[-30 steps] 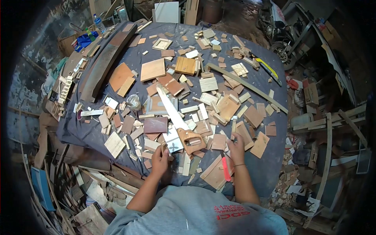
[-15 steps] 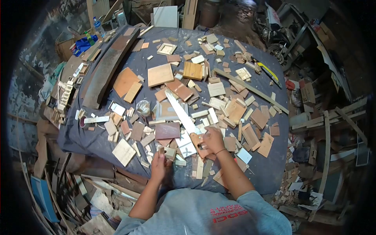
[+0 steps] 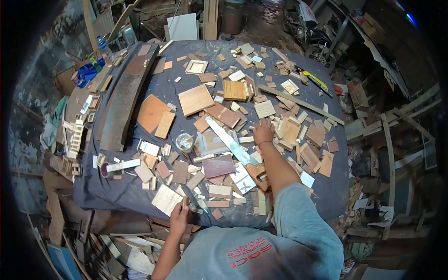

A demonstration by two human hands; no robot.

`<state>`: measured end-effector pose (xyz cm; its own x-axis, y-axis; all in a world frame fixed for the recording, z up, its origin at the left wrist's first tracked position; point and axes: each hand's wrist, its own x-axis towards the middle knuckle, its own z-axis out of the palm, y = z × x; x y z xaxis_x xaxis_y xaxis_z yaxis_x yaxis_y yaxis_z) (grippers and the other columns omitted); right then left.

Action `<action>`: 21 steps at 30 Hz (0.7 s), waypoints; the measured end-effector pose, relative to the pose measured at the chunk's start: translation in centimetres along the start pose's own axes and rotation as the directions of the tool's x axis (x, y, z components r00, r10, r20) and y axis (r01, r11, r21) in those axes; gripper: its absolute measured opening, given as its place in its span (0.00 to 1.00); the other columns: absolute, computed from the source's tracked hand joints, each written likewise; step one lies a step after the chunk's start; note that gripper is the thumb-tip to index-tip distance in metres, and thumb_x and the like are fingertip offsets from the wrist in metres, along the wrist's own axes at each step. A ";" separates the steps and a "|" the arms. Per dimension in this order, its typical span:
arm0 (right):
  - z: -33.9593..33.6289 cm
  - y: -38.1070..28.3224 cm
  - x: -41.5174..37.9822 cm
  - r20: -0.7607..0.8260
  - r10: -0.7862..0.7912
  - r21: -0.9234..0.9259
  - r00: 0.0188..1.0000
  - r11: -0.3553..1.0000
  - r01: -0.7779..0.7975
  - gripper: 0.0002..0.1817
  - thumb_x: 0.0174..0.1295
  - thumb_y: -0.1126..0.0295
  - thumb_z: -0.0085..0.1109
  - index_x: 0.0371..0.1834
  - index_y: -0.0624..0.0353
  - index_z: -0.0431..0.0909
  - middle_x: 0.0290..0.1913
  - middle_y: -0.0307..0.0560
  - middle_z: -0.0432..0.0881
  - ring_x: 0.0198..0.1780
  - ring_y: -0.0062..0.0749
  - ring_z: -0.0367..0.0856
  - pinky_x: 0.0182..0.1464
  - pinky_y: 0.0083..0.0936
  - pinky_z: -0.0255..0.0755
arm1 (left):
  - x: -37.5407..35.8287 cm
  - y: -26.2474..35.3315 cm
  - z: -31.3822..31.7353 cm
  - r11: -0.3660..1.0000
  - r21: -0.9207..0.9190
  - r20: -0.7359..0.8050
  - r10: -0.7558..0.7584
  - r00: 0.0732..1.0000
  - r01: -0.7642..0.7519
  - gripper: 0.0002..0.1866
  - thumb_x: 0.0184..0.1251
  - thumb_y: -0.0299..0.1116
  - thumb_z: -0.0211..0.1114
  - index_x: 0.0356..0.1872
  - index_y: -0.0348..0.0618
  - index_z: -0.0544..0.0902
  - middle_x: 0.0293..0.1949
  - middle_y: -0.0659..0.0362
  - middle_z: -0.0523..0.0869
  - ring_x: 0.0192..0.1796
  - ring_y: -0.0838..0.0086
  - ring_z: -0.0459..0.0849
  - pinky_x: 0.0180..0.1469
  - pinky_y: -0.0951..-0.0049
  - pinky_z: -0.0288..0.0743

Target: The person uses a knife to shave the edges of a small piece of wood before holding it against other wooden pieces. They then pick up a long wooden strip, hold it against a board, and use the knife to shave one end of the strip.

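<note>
Near the table's front edge, my left hand is closed around a small wood block, whose end sticks up above the fingers. My right hand reaches into the scattered offcuts with its fingers curled down. A small pale piece shows at its fingertips, though what they grip is mostly hidden. A handsaw with a wooden handle lies diagonally across the pieces, left of my right forearm and untouched by either hand. Under its handle end is a white board with a dark cross mark. A maroon board lies left of the blade.
A long dark plank runs along the left of the cloth-covered table. A clear jar stands among the offcuts. At the far right lies a yellow-handled saw, near a long thin strip. Wood scraps fill the floor on both sides.
My right hand has let go of the handsaw and moved forward into the offcuts; the saw now lies on them. My left hand, still holding its block, has shifted left and closer to my body.
</note>
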<state>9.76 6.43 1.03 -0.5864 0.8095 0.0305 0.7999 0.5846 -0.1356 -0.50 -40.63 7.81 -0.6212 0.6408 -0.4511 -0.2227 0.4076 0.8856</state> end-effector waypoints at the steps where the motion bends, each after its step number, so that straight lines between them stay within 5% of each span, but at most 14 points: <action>1: -0.9 -1.0 -0.7 -0.270 -0.057 0.026 0.961 0.997 0.066 0.12 0.62 0.65 0.60 0.46 0.53 0.83 0.55 0.47 0.77 0.60 0.41 0.70 0.61 0.44 0.63 | -0.2 0.1 -0.9 0.999 0.030 -0.016 0.037 0.999 -0.037 0.13 0.72 0.37 0.53 0.43 0.37 0.76 0.25 0.66 0.72 0.26 0.82 0.70 0.28 0.79 0.64; 2: -1.8 -2.1 -0.7 -0.278 -0.040 0.031 0.960 0.998 0.050 0.12 0.62 0.65 0.60 0.46 0.53 0.83 0.55 0.47 0.77 0.60 0.41 0.70 0.61 0.44 0.63 | -0.1 -0.4 -1.8 0.998 0.042 -0.003 0.045 0.999 -0.045 0.13 0.72 0.37 0.53 0.43 0.37 0.76 0.25 0.66 0.72 0.26 0.82 0.70 0.28 0.79 0.64; 3: -2.6 -3.0 -0.7 -0.204 0.182 0.546 0.962 0.836 -0.042 0.11 0.63 0.66 0.58 0.46 0.57 0.82 0.50 0.45 0.78 0.53 0.37 0.74 0.56 0.38 0.67 | 0.2 -1.3 -2.6 0.999 -0.024 -0.051 0.032 0.998 -0.033 0.11 0.73 0.37 0.53 0.40 0.38 0.76 0.25 0.66 0.73 0.26 0.83 0.69 0.28 0.79 0.63; 4: -3.1 -3.3 -0.6 -0.035 0.330 0.897 0.943 0.426 -0.116 0.10 0.65 0.68 0.56 0.45 0.60 0.81 0.45 0.43 0.79 0.46 0.33 0.78 0.51 0.33 0.72 | 0.5 -1.2 -3.1 0.995 -0.093 -0.097 0.013 0.995 -0.022 0.11 0.73 0.36 0.54 0.37 0.39 0.77 0.25 0.66 0.73 0.25 0.83 0.68 0.28 0.79 0.62; 5: -3.5 -3.3 -1.1 0.042 0.241 0.997 0.970 0.060 -0.058 0.12 0.68 0.64 0.56 0.46 0.61 0.76 0.39 0.44 0.79 0.38 0.29 0.80 0.44 0.28 0.74 | 1.0 -1.1 -3.9 0.999 -0.041 -0.073 0.001 0.997 -0.004 0.14 0.72 0.37 0.53 0.45 0.35 0.76 0.27 0.62 0.75 0.26 0.78 0.73 0.30 0.77 0.69; 7: -6.1 -4.7 -4.4 0.147 0.137 0.943 0.980 -0.317 -0.097 0.13 0.71 0.65 0.51 0.51 0.62 0.73 0.40 0.45 0.79 0.38 0.30 0.80 0.44 0.30 0.75 | 1.7 1.7 -3.3 0.990 -0.128 -0.043 -0.074 0.996 0.068 0.14 0.72 0.37 0.52 0.46 0.35 0.76 0.28 0.62 0.75 0.27 0.77 0.75 0.31 0.76 0.71; 8: -9.9 -6.4 -7.7 0.229 -0.043 0.802 0.972 -0.557 -0.214 0.13 0.73 0.67 0.46 0.55 0.61 0.70 0.39 0.46 0.79 0.38 0.32 0.80 0.45 0.32 0.76 | 2.1 3.5 -3.1 0.966 -0.205 -0.012 -0.162 0.987 0.156 0.14 0.72 0.38 0.52 0.46 0.35 0.75 0.28 0.61 0.75 0.27 0.76 0.76 0.32 0.74 0.74; 11: -13.1 -8.3 -11.3 0.284 -0.135 0.690 0.949 -0.659 -0.300 0.16 0.72 0.69 0.45 0.60 0.62 0.67 0.39 0.46 0.78 0.39 0.34 0.81 0.46 0.34 0.76 | 4.5 6.0 -1.4 0.916 -0.370 0.183 -0.095 0.978 0.158 0.10 0.72 0.36 0.56 0.39 0.38 0.74 0.29 0.59 0.77 0.29 0.73 0.79 0.34 0.72 0.75; 17: -14.4 -10.0 -15.1 0.237 -0.432 0.417 0.870 -0.764 -0.493 0.20 0.71 0.70 0.41 0.64 0.67 0.65 0.36 0.47 0.78 0.36 0.32 0.82 0.44 0.34 0.78 | 6.8 12.1 3.3 0.924 -0.353 0.378 -0.002 0.926 0.147 0.14 0.71 0.39 0.58 0.46 0.38 0.75 0.34 0.57 0.80 0.34 0.72 0.83 0.40 0.70 0.80; 21: -15.5 -11.5 -16.0 0.306 -0.382 0.600 0.872 -0.633 -0.488 0.17 0.70 0.72 0.45 0.60 0.65 0.67 0.38 0.48 0.78 0.38 0.32 0.83 0.44 0.32 0.79 | 6.4 12.5 4.9 0.879 -0.444 0.490 0.078 0.868 0.172 0.18 0.71 0.41 0.59 0.52 0.37 0.75 0.38 0.56 0.82 0.36 0.72 0.83 0.41 0.69 0.81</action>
<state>11.89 -12.37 17.41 -0.8562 0.4654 -0.2245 -0.2968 -0.7987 -0.5234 -3.57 -28.26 15.51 -0.1880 0.9070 -0.3769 -0.6368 0.1796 0.7498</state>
